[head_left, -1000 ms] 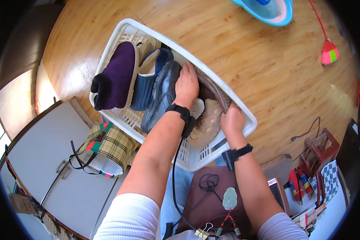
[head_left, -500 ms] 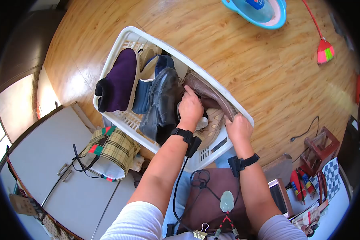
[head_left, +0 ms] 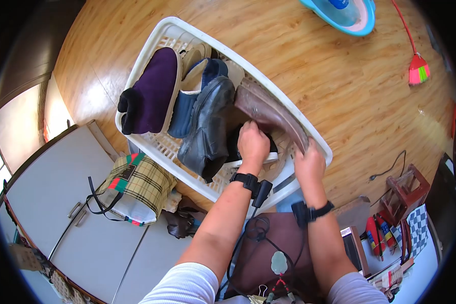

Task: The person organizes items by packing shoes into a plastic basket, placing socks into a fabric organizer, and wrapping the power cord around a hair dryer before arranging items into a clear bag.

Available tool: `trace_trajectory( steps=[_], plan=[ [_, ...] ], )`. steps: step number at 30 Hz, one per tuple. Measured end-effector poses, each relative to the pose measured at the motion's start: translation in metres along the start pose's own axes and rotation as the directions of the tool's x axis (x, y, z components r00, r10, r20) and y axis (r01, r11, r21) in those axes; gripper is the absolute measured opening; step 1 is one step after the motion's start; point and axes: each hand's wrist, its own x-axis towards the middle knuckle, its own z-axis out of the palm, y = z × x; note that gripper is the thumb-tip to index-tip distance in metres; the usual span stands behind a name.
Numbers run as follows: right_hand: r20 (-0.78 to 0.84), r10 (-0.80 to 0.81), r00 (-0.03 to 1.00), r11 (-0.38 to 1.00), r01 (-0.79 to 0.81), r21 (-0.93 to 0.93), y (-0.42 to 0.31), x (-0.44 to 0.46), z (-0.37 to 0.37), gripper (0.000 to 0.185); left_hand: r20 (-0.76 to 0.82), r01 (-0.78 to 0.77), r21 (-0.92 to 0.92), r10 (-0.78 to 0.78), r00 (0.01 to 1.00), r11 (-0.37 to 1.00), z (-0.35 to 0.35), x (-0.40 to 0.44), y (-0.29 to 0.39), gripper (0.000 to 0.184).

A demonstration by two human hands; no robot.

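A white plastic basket point(head_left: 211, 38) full of shoes is in front of me. Along its far right side lies a brown leather shoe point(head_left: 268, 109). My right hand point(head_left: 309, 164) is closed around the near end of this shoe, by the basket's right corner. My left hand point(head_left: 253, 144) has its fingers curled at the shoe's lower edge. Under the left hand is a dark shoe with a white sole point(head_left: 271, 157), partly hidden. To the left are a black leather shoe point(head_left: 205, 124), a blue padded slipper point(head_left: 185, 114) and a purple shoe point(head_left: 154, 96).
A plaid bag point(head_left: 142, 185) stands left of the basket, against a white cabinet point(head_left: 50, 187). Dark shoes point(head_left: 182, 220) lie below the basket. At the far right are a blue basin point(head_left: 334, 17), a red broom point(head_left: 418, 71) and a small wooden stool point(head_left: 405, 190).
My left hand has gone from a pointing finger on the brown shoe to curled fingers at its lower edge. The brown shoe sits slightly higher and more exposed. The whole view has shifted.
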Motion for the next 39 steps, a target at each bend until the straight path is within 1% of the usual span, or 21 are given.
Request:
trace_trajectory(
  steps=[2,3,6,8,10,11,12,14,16,18,19,20,22,25,28,34,35,36,37,38,39],
  plan=[
    [-0.107,-0.027,0.994,0.994,0.038,0.103,0.008,-0.021,-0.009,0.041,-0.07,-0.044,-0.121,0.036,0.997,0.992,-0.005,0.002,-0.006,0.021],
    [-0.025,0.077,0.997,0.984,-0.072,0.163,0.006,-0.028,-0.014,0.04,-0.079,-0.025,-0.207,0.009,0.997,0.978,-0.009,0.004,-0.009,0.022],
    [0.125,0.068,0.99,0.963,-0.098,0.252,0.018,-0.026,-0.004,0.042,-0.218,-0.107,-0.246,0.052,0.975,0.963,-0.012,0.013,-0.017,0.02],
    [0.169,0.04,0.985,0.948,-0.091,0.304,0.02,-0.004,0.003,0.041,-0.148,-0.062,-0.26,0.024,0.989,0.964,-0.022,0.015,-0.024,0.024],
    [0.224,0.021,0.974,0.93,-0.101,0.354,0.022,0.013,0.017,0.041,0.03,0.05,-0.567,-0.039,0.999,0.822,-0.032,0.014,-0.03,0.031],
    [0.175,-0.084,0.981,0.882,-0.009,0.472,0.028,0.022,0.036,0.042,0.032,0.048,-0.564,-0.036,0.999,0.824,-0.034,0.015,-0.029,0.031],
    [0.111,-0.182,0.977,0.812,0.086,0.577,0.031,0.031,0.052,0.043,0.037,0.005,-0.63,0.024,0.999,0.777,-0.035,0.016,-0.028,0.036],
    [0.1,-0.116,0.988,0.844,0.045,0.534,0.029,0.04,0.075,0.043,0.037,-0.063,-0.747,0.135,0.99,0.662,-0.038,0.014,-0.026,0.046],
    [0.082,-0.053,0.995,0.87,0.006,0.493,0.016,0.051,0.079,0.043,0.073,-0.052,-0.667,0.134,0.988,0.743,-0.041,0.019,-0.017,0.043],
    [0.152,0.103,0.983,0.981,-0.126,0.149,-0.001,0.059,0.068,0.044,0.118,0.019,-0.341,0.023,0.993,0.94,-0.035,0.035,-0.012,0.039],
    [0.168,0.098,0.981,0.988,-0.115,0.098,-0.003,0.062,0.07,0.045,-0.068,-0.071,-0.463,0.045,0.997,0.883,-0.023,0.046,-0.014,0.033],
    [0.169,0.097,0.981,0.989,-0.115,0.096,-0.005,0.062,0.072,0.045,-0.067,-0.069,-0.464,0.043,0.997,0.883,-0.02,0.057,-0.016,0.033],
    [0.168,0.155,0.974,0.987,-0.161,0.021,-0.008,0.063,0.076,0.046,0.12,-0.057,0.039,0.052,0.991,0.998,-0.015,0.076,-0.019,0.022],
    [0.28,0.222,0.934,0.974,-0.203,-0.096,-0.009,0.064,0.066,0.047,0.168,0.126,0.18,-0.156,0.973,0.976,0.008,0.093,-0.006,0.021],
    [0.188,0.12,0.975,0.986,-0.094,-0.14,0.003,0.057,0.062,0.046,0.257,-0.001,0.315,-0.085,0.963,0.949,0.019,0.096,0.001,0.021],
    [0.235,0.147,0.961,0.976,-0.103,-0.191,-0.002,0.082,0.084,0.04,0.203,-0.03,0.369,-0.049,0.978,0.929,0.028,0.113,-0.007,0.021],
    [0.244,0.161,0.956,0.975,-0.116,-0.188,-0.002,0.081,0.087,0.039,0.287,-0.111,0.419,-0.016,0.958,0.901,0.029,0.118,-0.012,0.021],
    [0.384,0.211,0.899,0.965,-0.129,-0.229,-0.015,0.082,0.071,0.038,0.379,-0.203,0.456,0.018,0.925,0.866,0.031,0.119,-0.016,0.022],
    [0.35,0.211,0.913,0.965,-0.138,-0.222,-0.011,0.076,0.075,0.039,0.313,-0.131,0.383,0.006,0.95,0.914,0.031,0.121,-0.015,0.022],
    [0.301,0.197,0.933,0.968,-0.138,-0.207,-0.009,0.077,0.077,0.039,0.387,-0.134,0.337,-0.007,0.922,0.932,0.021,0.119,-0.013,0.023],
    [0.148,0.081,0.986,0.989,-0.06,-0.138,-0.002,0.071,0.081,0.039,0.395,-0.079,0.268,-0.035,0.918,0.96,0.018,0.116,-0.017,0.025]
  ],
)
